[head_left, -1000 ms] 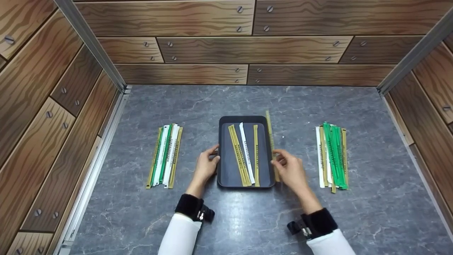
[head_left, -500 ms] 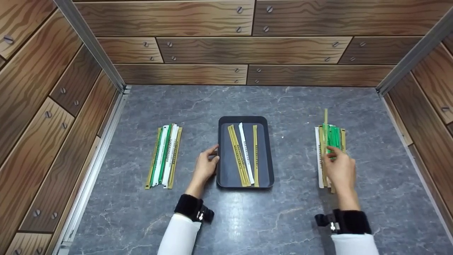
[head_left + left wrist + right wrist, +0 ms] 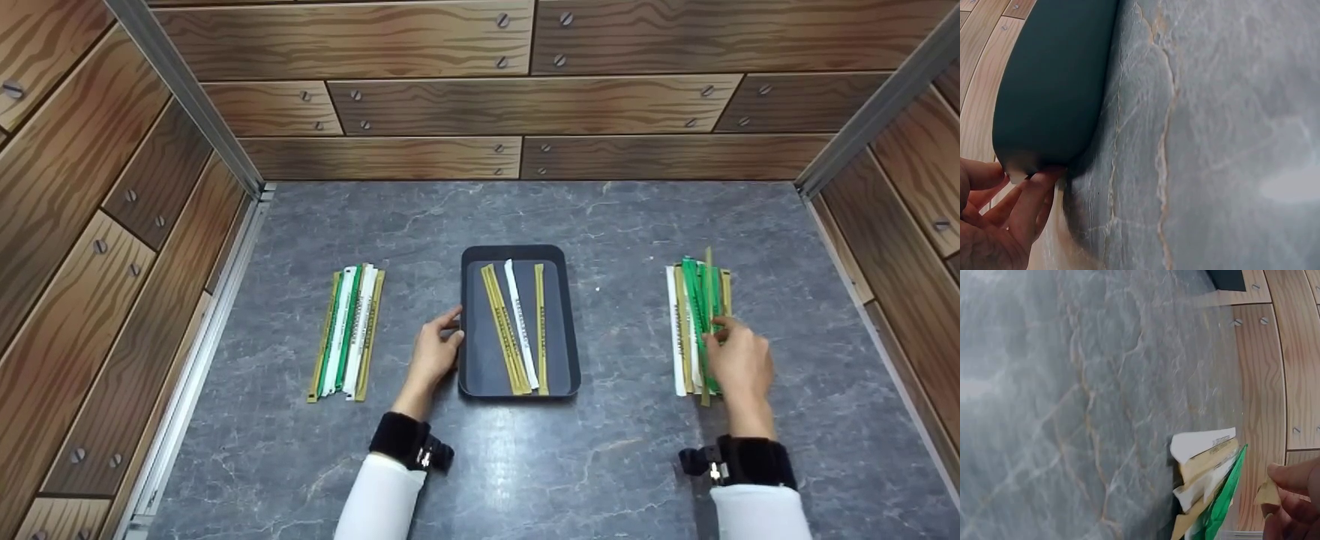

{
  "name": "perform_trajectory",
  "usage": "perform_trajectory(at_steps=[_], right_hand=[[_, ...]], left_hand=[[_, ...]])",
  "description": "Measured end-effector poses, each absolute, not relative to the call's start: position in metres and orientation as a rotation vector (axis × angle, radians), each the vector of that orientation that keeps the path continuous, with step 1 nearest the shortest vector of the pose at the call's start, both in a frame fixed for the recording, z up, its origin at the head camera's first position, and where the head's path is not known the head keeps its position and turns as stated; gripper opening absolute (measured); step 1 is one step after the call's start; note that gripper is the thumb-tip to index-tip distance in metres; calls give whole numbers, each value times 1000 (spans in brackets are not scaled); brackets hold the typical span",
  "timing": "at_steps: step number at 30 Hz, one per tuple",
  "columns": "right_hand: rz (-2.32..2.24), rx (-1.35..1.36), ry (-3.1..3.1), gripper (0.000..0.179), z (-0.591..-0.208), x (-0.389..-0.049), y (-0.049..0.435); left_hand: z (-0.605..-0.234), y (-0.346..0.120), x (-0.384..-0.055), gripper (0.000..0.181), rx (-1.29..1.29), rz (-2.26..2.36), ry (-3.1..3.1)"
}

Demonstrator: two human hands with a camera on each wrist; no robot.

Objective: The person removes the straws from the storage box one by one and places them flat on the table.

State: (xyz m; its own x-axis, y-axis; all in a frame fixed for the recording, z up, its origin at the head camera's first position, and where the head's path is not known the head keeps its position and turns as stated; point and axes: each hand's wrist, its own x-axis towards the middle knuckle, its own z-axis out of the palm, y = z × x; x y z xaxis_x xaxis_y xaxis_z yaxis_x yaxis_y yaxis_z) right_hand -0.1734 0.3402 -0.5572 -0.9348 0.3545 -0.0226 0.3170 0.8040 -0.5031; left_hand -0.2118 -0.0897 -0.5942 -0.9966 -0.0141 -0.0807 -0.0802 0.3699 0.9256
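Observation:
My left hand (image 3: 436,351) rests its fingertips and thumb against the outer left wall of a dark grey tray (image 3: 574,360). In the left wrist view, the fingers (image 3: 1030,202) touch the tray's side wall. Two gold paper-wrapped sticks, side by side, a white one (image 3: 521,322) and another gold one (image 3: 541,330) lie in the tray. My right hand (image 3: 741,361) pinches a long gold paper-wrapped stick (image 3: 1268,494) between thumb and fingers. It is over the right-hand pile of white, gold and green (image 3: 691,289) wrapped sticks, partly hiding that pile.
Left of the tray, a row of gold, green and white wrapped sticks (image 3: 349,330) lies on the grey marbled tabletop (image 3: 510,465). Wood-patterned panels (image 3: 435,105) wall in the back and both sides, with metal rails at the corners.
My right hand has gone from beside the tray's right wall to the right-hand pile, carrying the gold wrapped stick and then shifting slightly farther right. My left hand has stayed at the tray.

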Motion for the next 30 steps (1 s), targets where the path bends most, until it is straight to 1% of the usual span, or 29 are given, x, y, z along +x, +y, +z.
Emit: perform_trajectory(at_steps=[5,9,13,18,25,30], right_hand=[[764,-544,-2893,40,-561,-173,335],[769,-393,-2786,34,-563,-175,316],[818,-130,-2693,28,-566,-179,285],[897,116,-2706,26,-567,-181,237],[962,366,-2764,28,-572,-180,174],[884,446,-2724,23,-580,-182,149]], left_hand=[[-594,-91,-212,43,-82,1719,2563],[-593,-91,-212,43,-75,1729,2569],[-593,-91,-212,43,-68,1726,2586],[-593,-90,-212,44,-79,1700,2602],[-594,-90,-212,44,-68,1760,2532],[-594,-90,-213,44,-98,1764,2521]])
